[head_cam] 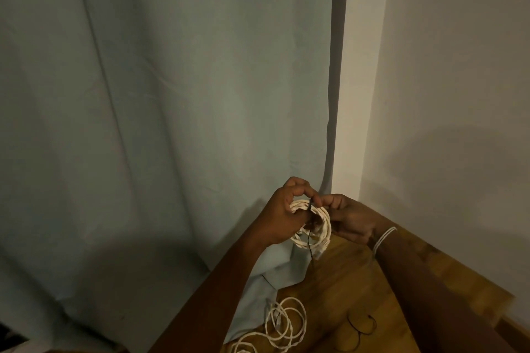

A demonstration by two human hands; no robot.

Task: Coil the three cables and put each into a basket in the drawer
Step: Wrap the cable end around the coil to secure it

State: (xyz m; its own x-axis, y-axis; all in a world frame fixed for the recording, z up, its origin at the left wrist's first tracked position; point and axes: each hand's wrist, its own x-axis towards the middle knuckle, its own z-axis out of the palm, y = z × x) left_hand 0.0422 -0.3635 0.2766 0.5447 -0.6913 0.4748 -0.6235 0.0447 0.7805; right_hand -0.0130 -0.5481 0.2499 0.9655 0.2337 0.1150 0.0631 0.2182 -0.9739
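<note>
Both hands on the coiled white cable (314, 226)
Left hand (282, 216) grips the coil; right hand (348, 219) pinches a thin black tie (311, 241) over the wooden table (344, 281).

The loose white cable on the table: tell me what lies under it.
The loose white cable rests partly on the wooden tabletop and partly on the blue curtain's hem. The left forearm and frame edge hide the rest.

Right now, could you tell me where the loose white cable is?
In the head view, the loose white cable lies uncoiled on the wooden surface at the bottom centre, below both hands, beside the curtain hem.
</note>
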